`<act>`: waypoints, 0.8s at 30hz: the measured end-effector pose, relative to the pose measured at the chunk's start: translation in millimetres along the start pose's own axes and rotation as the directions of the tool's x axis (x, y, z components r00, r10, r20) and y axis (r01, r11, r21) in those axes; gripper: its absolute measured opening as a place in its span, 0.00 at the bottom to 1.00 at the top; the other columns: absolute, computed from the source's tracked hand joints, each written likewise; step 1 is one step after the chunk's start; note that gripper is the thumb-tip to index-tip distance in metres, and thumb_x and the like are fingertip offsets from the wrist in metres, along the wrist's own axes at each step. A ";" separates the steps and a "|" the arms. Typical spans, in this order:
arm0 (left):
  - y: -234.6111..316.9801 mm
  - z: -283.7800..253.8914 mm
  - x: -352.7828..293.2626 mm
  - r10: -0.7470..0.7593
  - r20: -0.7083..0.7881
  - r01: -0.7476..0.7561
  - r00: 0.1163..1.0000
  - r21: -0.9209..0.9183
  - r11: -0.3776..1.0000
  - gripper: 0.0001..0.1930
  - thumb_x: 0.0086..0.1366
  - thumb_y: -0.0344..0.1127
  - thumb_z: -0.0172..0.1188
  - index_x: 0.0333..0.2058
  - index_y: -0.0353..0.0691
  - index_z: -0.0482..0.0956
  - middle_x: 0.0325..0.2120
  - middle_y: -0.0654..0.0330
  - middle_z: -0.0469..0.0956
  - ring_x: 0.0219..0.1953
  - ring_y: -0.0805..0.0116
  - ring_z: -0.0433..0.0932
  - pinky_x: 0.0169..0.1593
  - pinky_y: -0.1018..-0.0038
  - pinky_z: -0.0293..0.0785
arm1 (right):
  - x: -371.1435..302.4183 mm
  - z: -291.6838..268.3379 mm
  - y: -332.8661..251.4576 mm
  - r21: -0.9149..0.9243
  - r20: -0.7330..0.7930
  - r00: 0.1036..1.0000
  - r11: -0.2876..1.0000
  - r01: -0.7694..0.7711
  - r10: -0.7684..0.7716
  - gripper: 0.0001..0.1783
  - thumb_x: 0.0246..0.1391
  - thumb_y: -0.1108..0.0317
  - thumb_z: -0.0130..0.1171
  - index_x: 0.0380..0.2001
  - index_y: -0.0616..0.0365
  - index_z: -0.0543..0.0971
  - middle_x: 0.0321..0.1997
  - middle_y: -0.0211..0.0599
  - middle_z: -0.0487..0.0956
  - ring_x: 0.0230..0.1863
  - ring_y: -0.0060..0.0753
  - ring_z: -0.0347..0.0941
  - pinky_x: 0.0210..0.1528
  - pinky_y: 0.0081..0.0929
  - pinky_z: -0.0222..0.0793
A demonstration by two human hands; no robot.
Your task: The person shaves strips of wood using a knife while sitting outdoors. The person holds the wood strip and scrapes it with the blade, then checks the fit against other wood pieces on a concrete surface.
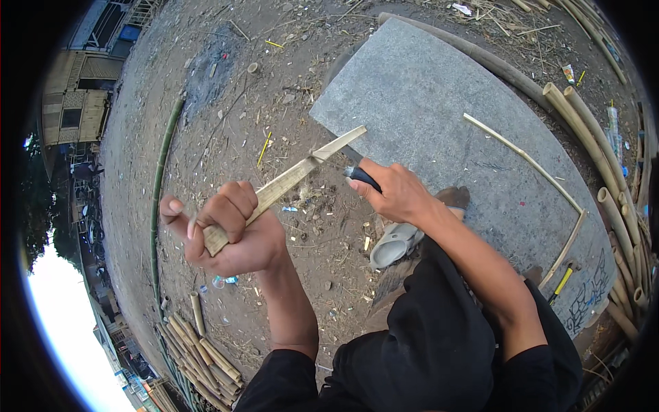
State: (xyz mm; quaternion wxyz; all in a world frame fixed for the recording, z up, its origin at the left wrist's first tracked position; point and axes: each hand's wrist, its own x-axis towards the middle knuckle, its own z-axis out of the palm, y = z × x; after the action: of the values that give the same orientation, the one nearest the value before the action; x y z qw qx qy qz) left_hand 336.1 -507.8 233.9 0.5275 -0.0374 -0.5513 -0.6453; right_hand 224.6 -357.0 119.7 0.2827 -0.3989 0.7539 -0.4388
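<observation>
My left hand point(240, 230) is closed around the lower end of a flat split bamboo strip point(285, 180), which slants up and to the right over the bare ground. In my right hand point(397, 192) is a knife point(364, 178), gripped by its black handle. The knife's blade points up and left and runs close beside the strip near its node, partly behind it; whether the edge touches the bamboo I cannot tell. The strip's far tip reaches over the corner of a grey stone slab point(412, 82).
A thin, bent bamboo strip point(525, 156) and a yellow-handled tool point(563, 280) lie on the slab. Bamboo poles point(583, 127) are piled at the right. Cut bamboo pieces point(199, 357) sit at lower left, near a long green pole point(161, 165). A grey sandal point(395, 247) is below my right hand.
</observation>
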 end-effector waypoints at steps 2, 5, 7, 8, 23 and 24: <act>2.8 -10.8 7.2 -0.009 -0.107 0.011 0.994 0.014 1.000 0.14 0.64 0.40 0.38 0.47 0.43 0.60 0.08 0.72 0.51 0.11 0.80 0.47 0.19 0.75 0.46 | 7.1 4.3 -12.4 -0.065 -0.006 1.000 0.998 -0.010 0.010 0.17 0.62 0.53 0.55 0.37 0.57 0.73 0.15 0.48 0.73 0.20 0.54 0.75 0.24 0.44 0.66; 2.3 -6.7 2.8 -0.011 -0.031 0.012 0.999 0.012 1.000 0.14 0.65 0.40 0.38 0.47 0.44 0.60 0.08 0.72 0.51 0.11 0.80 0.46 0.19 0.76 0.46 | 1.4 -7.6 -37.4 0.088 0.058 0.980 0.979 0.184 -0.189 0.17 0.62 0.52 0.55 0.36 0.57 0.73 0.15 0.48 0.74 0.20 0.55 0.75 0.24 0.45 0.67; -1.4 3.1 -1.9 0.015 -0.013 -0.015 1.000 -0.006 1.000 0.14 0.65 0.40 0.37 0.47 0.44 0.60 0.08 0.73 0.51 0.12 0.80 0.46 0.19 0.76 0.45 | -7.0 -4.6 -38.7 0.077 0.018 0.984 0.981 0.176 -0.177 0.17 0.62 0.53 0.54 0.36 0.57 0.73 0.17 0.47 0.75 0.21 0.56 0.75 0.24 0.46 0.67; -0.1 5.2 -3.5 0.012 -0.018 -0.012 1.000 -0.019 1.000 0.15 0.65 0.41 0.37 0.48 0.43 0.59 0.08 0.72 0.51 0.12 0.80 0.47 0.19 0.76 0.45 | -4.7 0.9 -24.9 0.007 0.013 0.996 0.996 0.089 -0.090 0.17 0.62 0.53 0.54 0.37 0.56 0.73 0.17 0.47 0.75 0.21 0.57 0.75 0.25 0.46 0.67; -5.9 2.2 12.1 0.005 -0.026 -0.006 1.000 -0.009 1.000 0.14 0.66 0.40 0.37 0.48 0.44 0.62 0.08 0.72 0.51 0.11 0.80 0.46 0.18 0.75 0.44 | 8.2 -5.8 40.7 -0.094 0.042 0.981 0.978 -0.186 0.190 0.19 0.63 0.50 0.50 0.39 0.55 0.74 0.22 0.49 0.78 0.27 0.60 0.77 0.34 0.51 0.70; 2.0 -7.7 4.5 -0.034 -0.026 0.034 0.999 0.006 0.999 0.14 0.66 0.40 0.37 0.48 0.44 0.62 0.08 0.72 0.51 0.11 0.80 0.46 0.18 0.75 0.44 | 3.2 0.9 22.3 -0.097 0.081 0.974 0.975 -0.202 0.210 0.18 0.63 0.50 0.50 0.39 0.55 0.74 0.22 0.49 0.78 0.27 0.60 0.77 0.34 0.51 0.70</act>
State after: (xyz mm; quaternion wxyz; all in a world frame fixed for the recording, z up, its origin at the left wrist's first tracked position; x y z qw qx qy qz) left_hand 339.6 -516.2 235.0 0.5239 -0.0179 -0.5470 -0.6527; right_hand 215.8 -353.5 99.3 0.3426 -0.3502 0.7963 -0.3548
